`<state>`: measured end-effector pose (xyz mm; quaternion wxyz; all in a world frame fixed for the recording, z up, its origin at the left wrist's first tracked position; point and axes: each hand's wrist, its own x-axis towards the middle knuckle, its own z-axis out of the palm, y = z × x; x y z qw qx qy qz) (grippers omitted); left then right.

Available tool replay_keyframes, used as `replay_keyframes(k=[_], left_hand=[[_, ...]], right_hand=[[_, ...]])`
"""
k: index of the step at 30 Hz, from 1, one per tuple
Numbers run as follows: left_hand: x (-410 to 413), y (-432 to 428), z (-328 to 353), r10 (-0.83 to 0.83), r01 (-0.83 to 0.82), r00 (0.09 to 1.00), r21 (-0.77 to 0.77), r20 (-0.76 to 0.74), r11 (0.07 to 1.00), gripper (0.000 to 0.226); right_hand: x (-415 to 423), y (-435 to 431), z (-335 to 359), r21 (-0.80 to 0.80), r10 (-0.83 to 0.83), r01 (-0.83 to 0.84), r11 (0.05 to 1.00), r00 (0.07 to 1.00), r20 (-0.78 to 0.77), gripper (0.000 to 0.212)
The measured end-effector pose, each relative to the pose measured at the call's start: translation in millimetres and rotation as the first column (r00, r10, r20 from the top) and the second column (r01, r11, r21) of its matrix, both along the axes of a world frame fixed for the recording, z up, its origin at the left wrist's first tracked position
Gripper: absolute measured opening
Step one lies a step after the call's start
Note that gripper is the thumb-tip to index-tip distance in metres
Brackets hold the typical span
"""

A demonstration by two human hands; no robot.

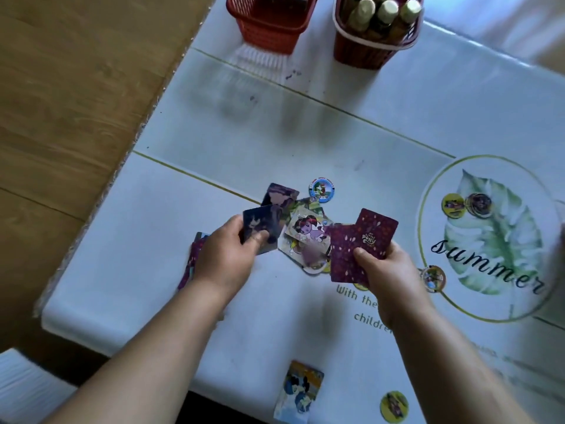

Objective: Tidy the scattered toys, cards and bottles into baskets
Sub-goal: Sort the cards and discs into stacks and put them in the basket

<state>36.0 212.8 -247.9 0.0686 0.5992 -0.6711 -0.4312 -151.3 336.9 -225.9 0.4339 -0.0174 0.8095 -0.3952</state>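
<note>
Left hand [227, 255]: pinches a dark card [261, 229].
Right hand [386, 270]: grips maroon cards [363, 243].
Between: pony card pile [308, 234].
Beyond: red baskets [269, 22], bottles [386, 13].

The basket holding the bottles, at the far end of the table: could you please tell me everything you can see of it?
The basket is dark red with ribbed, plastic-looking walls and a pale pink rim. It stands upright on the white tablecloth, its top cut off by the frame. Several bottles with pale gold caps stand inside. A brighter red basket stands apart on its left. The left hand and right hand, gripping cards, do not touch it.
</note>
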Motion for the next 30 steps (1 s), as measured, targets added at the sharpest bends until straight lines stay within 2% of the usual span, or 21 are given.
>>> replay_keyframes(k=[2, 4, 5, 6, 8, 10, 12, 14, 15, 17, 18, 20, 22, 24, 25, 27, 28, 30], left_hand=[[9, 8, 6, 0.277, -0.246, 0.948, 0.192, -0.156, 0.95, 0.018], [12, 22, 14, 0.486, -0.348, 0.841, 0.448, -0.238, 0.823, 0.013], [11, 29, 17, 0.502, -0.312, 0.829, 0.541, -0.246, 0.781, 0.011], [11, 36, 21, 0.45, -0.227, 0.856, 0.599, -0.252, 0.768, 0.01], [15, 48, 26, 0.255, 0.014, 0.92, 0.676, -0.297, 0.736, 0.012], [19, 55, 31, 0.094, 0.184, 0.936, 0.702, -0.338, 0.688, 0.015], [22, 53, 34, 0.077, 0.131, 0.959, 0.668, -0.273, 0.733, 0.015], [25, 53, 35, 0.22, -0.066, 0.958, 0.605, -0.185, 0.794, 0.023], [26, 53, 37, 0.302, -0.122, 0.932, 0.609, -0.202, 0.784, 0.025], [23, 57, 44, 0.394, -0.103, 0.871, 0.674, -0.295, 0.732, 0.027], [22, 60, 46, 0.419, -0.096, 0.851, 0.69, -0.317, 0.717, 0.027], [24, 61, 42, 0.483, -0.208, 0.829, 0.648, -0.28, 0.732, 0.023], [35, 56, 32, 0.531, -0.357, 0.819, 0.533, -0.216, 0.767, 0.017], [49, 49, 26, 0.469, -0.398, 0.875, 0.369, -0.124, 0.84, 0.017], [56, 47, 24, 0.424, -0.387, 0.903, 0.292, -0.074, 0.875, 0.022], [63, 42, 23, 0.327, -0.327, 0.945, 0.136, 0.02, 0.935, 0.032], [64, 40, 23, 0.274, -0.279, 0.958, 0.059, 0.081, 0.958, 0.037], [67, 39, 17, 0.186, -0.172, 0.96, -0.084, 0.207, 0.981, 0.047]], right_hand=[[7, 0, 6, -0.07, -0.07, 0.079, 0.994, 0.99, 0.121, 0.016], [21, -3, 10, -0.18, -0.123, 0.203, 0.963, 0.918, 0.377, 0.019], [28, -5, 12, -0.214, -0.125, 0.263, 0.941, 0.856, 0.501, 0.021], [35, -7, 14, -0.23, -0.106, 0.298, 0.927, 0.792, 0.601, 0.023], [48, -11, 17, -0.226, -0.013, 0.231, 0.947, 0.727, 0.687, 0.024], [55, -13, 16, -0.187, 0.052, 0.091, 0.978, 0.766, 0.641, 0.018], [56, -14, 16, -0.147, 0.025, 0.07, 0.987, 0.827, 0.561, 0.014], [57, -15, 18, -0.137, 0.017, 0.062, 0.989, 0.862, 0.507, 0.016], [62, -16, 21, -0.153, 0.065, 0.014, 0.988, 0.865, 0.497, 0.015], [77, -17, 29, -0.182, 0.269, -0.21, 0.961, 0.869, 0.416, 0.017], [84, -18, 32, -0.159, 0.401, -0.368, 0.916, 0.857, 0.324, 0.02], [88, -26, 35, -0.061, 0.61, -0.608, 0.792, 0.785, 0.108, 0.023], [77, -35, 26, 0.102, 0.638, -0.63, 0.77, 0.764, -0.094, 0.037], [59, -46, 10, 0.339, 0.594, -0.502, 0.796, 0.758, -0.27, 0.059], [52, -50, 4, 0.456, 0.626, -0.465, 0.759, 0.713, -0.315, 0.071], [47, -57, -7, 0.614, 0.752, -0.481, 0.626, 0.579, -0.314, 0.09], [47, -59, -12, 0.646, 0.799, -0.507, 0.571, 0.524, -0.295, 0.094], [44, -61, -19, 0.657, 0.831, -0.538, 0.528, 0.486, -0.27, 0.087]])
